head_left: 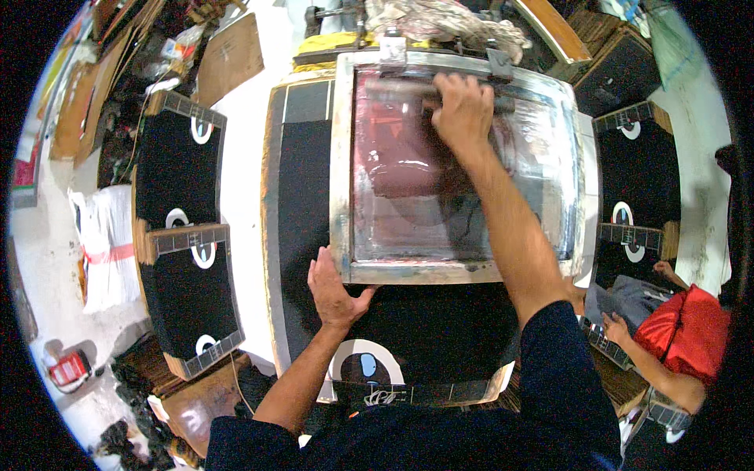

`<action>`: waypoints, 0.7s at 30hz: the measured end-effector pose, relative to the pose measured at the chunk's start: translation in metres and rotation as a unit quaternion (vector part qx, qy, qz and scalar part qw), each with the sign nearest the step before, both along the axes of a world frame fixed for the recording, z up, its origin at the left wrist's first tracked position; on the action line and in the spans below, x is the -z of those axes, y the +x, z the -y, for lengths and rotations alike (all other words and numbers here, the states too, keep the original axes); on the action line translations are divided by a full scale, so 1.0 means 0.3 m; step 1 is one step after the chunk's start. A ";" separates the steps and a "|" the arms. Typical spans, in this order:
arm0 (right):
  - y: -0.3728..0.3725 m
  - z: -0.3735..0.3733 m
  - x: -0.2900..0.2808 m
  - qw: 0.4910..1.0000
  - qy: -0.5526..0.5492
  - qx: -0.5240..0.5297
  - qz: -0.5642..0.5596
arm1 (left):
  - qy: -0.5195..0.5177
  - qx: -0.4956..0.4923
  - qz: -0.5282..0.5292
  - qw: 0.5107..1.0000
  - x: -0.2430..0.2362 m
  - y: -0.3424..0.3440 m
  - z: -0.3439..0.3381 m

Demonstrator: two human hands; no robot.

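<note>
A silk-screen frame (pixel 440 272) with a paint-smeared wooden border lies over black fabric (pixel 440 322) on a wood-edged printing board. Dark reddish ink (pixel 400 161) covers part of its mesh. Near the far side of the mesh, my right hand (pixel 465 114) is closed around a squeegee (pixel 400 89), which looks blurred. At the frame's near left corner rests my left hand (pixel 336 294), its fingers stretched out and its thumb along the near edge. A white ring print with a light blue patch (pixel 367 365) shows on the fabric close to my body.
Boards with black fabric and ring prints flank me on the left (pixel 184 169) and right (pixel 640 169). Hinge clamps (pixel 393 55) hold the frame's far edge; crumpled rags (pixel 448 23) lie behind. A person in red (pixel 687 334) works at the lower right.
</note>
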State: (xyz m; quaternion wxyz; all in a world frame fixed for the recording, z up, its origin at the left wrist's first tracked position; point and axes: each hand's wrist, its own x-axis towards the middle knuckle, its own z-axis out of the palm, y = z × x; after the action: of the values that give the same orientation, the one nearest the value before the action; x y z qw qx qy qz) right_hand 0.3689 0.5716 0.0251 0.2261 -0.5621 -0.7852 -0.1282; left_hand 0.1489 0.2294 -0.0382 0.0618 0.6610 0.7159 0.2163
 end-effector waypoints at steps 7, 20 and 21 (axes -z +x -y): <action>-0.005 0.020 0.005 0.996 -0.070 -0.002 0.060 | -0.006 0.011 0.003 1.000 -0.016 -0.001 -0.003; -0.021 -0.144 -0.039 0.991 -0.107 0.014 0.083 | -0.022 0.009 0.001 1.000 -0.025 -0.001 -0.009; -0.023 -0.153 -0.024 0.991 -0.108 0.014 0.082 | -0.029 0.009 0.004 1.000 -0.025 -0.002 -0.008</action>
State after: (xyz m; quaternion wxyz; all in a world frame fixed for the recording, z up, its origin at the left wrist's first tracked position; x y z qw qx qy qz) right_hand 0.3620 0.6175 0.0322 0.0972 -0.5821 -0.8021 -0.0915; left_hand 0.1483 0.2319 -0.0307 0.0860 0.6642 0.7158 0.1976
